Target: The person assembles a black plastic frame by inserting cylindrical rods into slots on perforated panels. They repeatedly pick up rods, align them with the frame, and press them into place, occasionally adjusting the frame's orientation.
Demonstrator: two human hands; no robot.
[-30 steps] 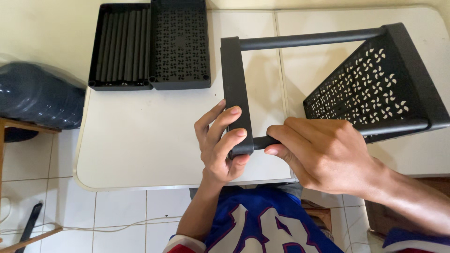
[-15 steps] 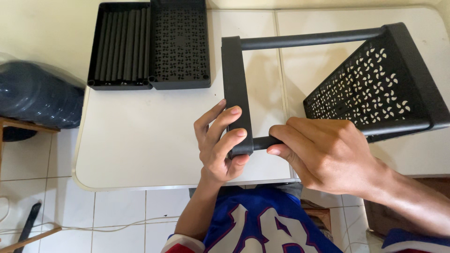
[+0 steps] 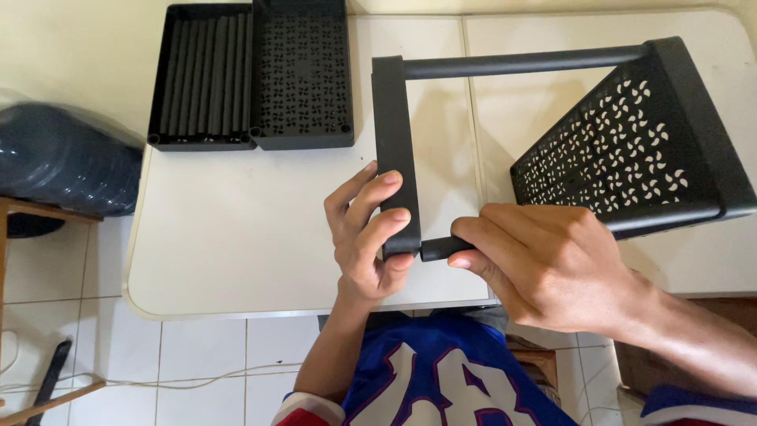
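A black shelf frame (image 3: pixel 394 150) is held over a white table (image 3: pixel 236 237), close to the table's near edge. The flat end piece of the frame is gripped by the left hand (image 3: pixel 367 233), with the fingers wrapped over its lower end. A black tube (image 3: pixel 441 248) is grasped by the right hand (image 3: pixel 544 264), and the tube's end is seen right against the bottom corner of the end piece. A second black tube (image 3: pixel 520 61) is joined to the top of the end piece and runs across to a black tray with flower-shaped holes (image 3: pixel 639 150), which is tilted up on the right side of the table. Much bare table is left between the hands and the far left corner. There, two more black trays are laid flat side by side, touching. The left tray (image 3: pixel 201 79) is filled with black tubes lying in a row. The right tray (image 3: pixel 303 75) has holes in its floor. A dark bag (image 3: pixel 55 162) is seen beside the table's left edge, above a white tiled floor (image 3: pixel 189 363).
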